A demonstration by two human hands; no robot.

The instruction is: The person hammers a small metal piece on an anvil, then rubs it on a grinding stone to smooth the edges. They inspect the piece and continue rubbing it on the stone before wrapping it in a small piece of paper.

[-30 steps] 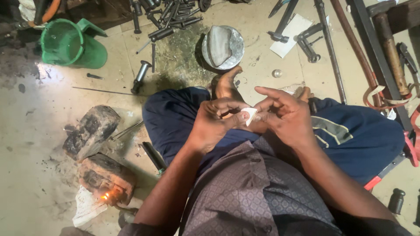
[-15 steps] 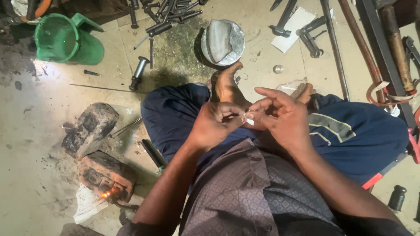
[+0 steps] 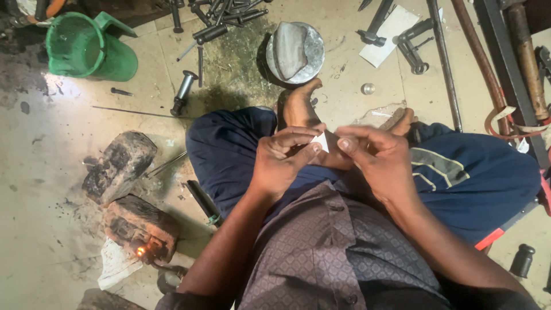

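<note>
Person is sitting cross-legged on a pale floor (image 3: 51,172), dark blue trousers (image 3: 470,183) filling the centre of the head view, so the lap is serving as the work area. Green plastic jug (image 3: 86,49) is lying at upper left, well apart. Two charred blocks (image 3: 117,166) are lying at the left, the nearer one glowing at its lower edge; kept clear of the legs, probably because of heat. Round metal dish (image 3: 295,51) is sitting just beyond the bare foot (image 3: 298,106), dark rods and bolts (image 3: 224,17) lying near it. Left hand (image 3: 281,163) and right hand (image 3: 379,158) are meeting above the lap, fingertips narrowly pinching a small white piece (image 3: 321,140) between them, raised close for inspection.
</note>
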